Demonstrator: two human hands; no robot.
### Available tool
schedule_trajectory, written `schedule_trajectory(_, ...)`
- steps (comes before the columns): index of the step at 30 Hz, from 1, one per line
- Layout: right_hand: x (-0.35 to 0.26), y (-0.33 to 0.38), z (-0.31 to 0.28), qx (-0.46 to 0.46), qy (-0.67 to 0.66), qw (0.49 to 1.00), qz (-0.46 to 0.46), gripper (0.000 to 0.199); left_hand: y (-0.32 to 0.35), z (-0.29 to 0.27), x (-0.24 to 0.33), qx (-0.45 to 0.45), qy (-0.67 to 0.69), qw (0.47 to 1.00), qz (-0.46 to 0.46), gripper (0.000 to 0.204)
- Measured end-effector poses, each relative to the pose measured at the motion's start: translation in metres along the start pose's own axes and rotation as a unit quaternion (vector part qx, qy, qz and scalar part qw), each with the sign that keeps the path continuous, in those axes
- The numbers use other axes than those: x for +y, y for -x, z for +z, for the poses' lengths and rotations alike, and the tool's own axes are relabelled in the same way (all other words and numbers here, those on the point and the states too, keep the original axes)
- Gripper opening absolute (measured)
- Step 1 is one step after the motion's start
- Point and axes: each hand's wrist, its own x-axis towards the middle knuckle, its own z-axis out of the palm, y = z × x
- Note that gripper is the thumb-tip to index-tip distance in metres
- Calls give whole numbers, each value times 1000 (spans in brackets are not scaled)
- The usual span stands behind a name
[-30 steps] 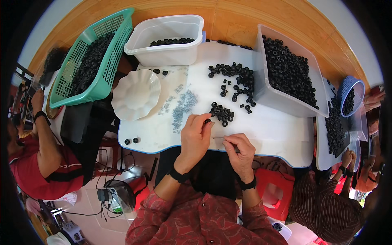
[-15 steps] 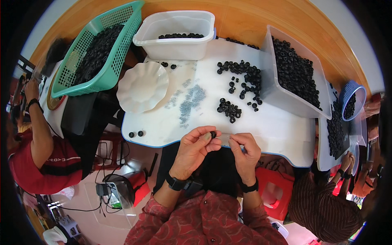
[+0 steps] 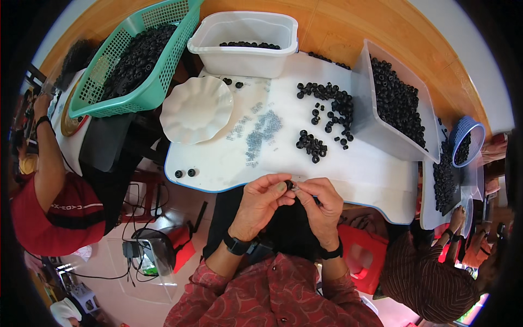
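In front of my body, at the table's near edge, my left hand point(image 3: 255, 206) pinches a small round black part point(image 3: 289, 185) between thumb and fingertips. My right hand point(image 3: 321, 210) has come up against it, thumb and forefinger closed on a tiny shiny piece point(image 3: 296, 188) whose kind is too small to make out. The two sets of fingertips nearly touch. On the white table beyond lie a scatter of tiny clear pieces point(image 3: 262, 133) and a small cluster of black parts point(image 3: 312, 146). Two separate black parts point(image 3: 191, 173) sit near the left front edge.
Around the table stand a scalloped white plate point(image 3: 196, 109), a white tub point(image 3: 245, 60), a green basket point(image 3: 128, 103) and a translucent bin point(image 3: 376, 131) of black parts. More black parts point(image 3: 340, 103) lie beside the bin. People work at both sides; a red stool point(image 3: 362, 261) stands right.
My right hand has moved left, bringing its fingertips to the black part in my left hand. The view has shifted slightly; the things on the table look unchanged.
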Motion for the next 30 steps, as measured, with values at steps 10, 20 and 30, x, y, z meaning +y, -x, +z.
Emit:
schedule_trajectory(10, -3, -2, 0, -29, 39, 999, 3, 17, 2, -3, -1, 4, -29, 1000, 10, 23)
schedule_trajectory(20, 1, -8, -8, -100, -48, 991, 79, 13, 5, -11, 4, -35, -74, 996, -29, 22)
schedule_trajectory(30, -1, -5, -2, -80, -155, 969, 176, 7, 1, -19, -2, -50, 74, 992, -91, 23)
